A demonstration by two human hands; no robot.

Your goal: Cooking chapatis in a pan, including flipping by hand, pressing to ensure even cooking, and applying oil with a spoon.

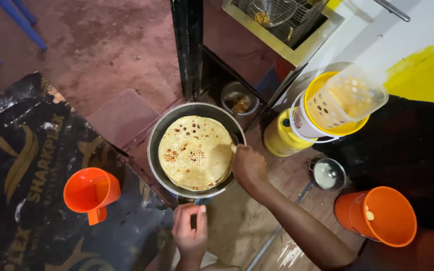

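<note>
Head view: at bottom centre the left hand [191,230] clasps the pan handle [195,211] — above it, mid-frame, the right hand [247,165] pinches the stacked flatbreads [195,152] at their right edge, inside the pan [155,135]; orange jug [91,192] lower left.

Far beyond the right fingers [237,150], reddish-brown earthen floor [101,45], dusty and uneven, with blue furniture legs [16,20] at the top left corner. Straight ahead of those fingertips, a dark metal post [187,45] standing upright. Up and to the right of them, a white wall [428,25] with a patch of yellow paint [428,75]. Left of the left fingers [184,213], a crumpled black printed sheet [21,150] spread out flat. Just to their right, worn pale wooden boards [237,226]. Dim, warm light, brightest on the wall.
</note>
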